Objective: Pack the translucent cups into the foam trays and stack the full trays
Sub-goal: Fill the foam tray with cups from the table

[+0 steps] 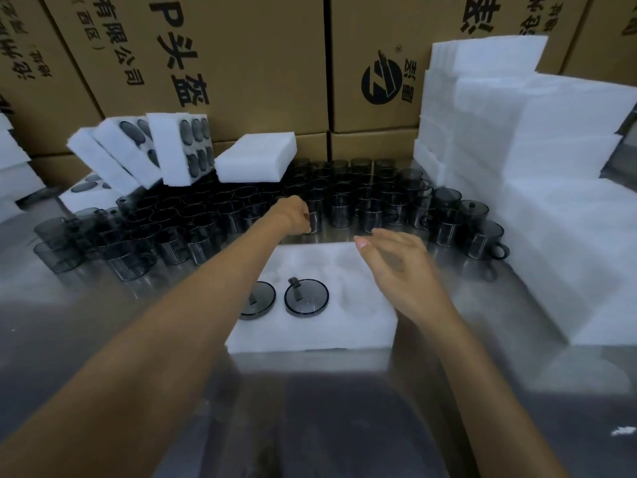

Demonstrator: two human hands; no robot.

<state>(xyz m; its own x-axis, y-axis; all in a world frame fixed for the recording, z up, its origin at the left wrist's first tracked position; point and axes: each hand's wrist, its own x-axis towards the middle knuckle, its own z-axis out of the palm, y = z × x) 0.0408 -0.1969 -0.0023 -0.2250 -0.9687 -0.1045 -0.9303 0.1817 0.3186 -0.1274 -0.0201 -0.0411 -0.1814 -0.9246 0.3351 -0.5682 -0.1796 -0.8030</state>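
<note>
Dark translucent plastic cups (241, 215) stand crowded on the steel table (103, 305); two more sit sunk in the white foam tray (310, 326) lying just before them. The left hand (294, 215) curls round one front-row cup (315, 215), while the right hand (396, 260) hovers over the tray, fingers loosely spread and holding nothing. Filled foam trays (172, 146) lean at back left, against brown cardboard boxes (258, 63).

Steel table (310, 408) under cups (341, 208), foam trays (310, 326)

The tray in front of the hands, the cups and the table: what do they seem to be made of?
Tray: white foam, matte, with soft moulded hollows. Cups: smoky grey clear plastic, probably, glossy; you see through the walls. Table: likely stainless steel, brushed, with blurred reflections.
</note>
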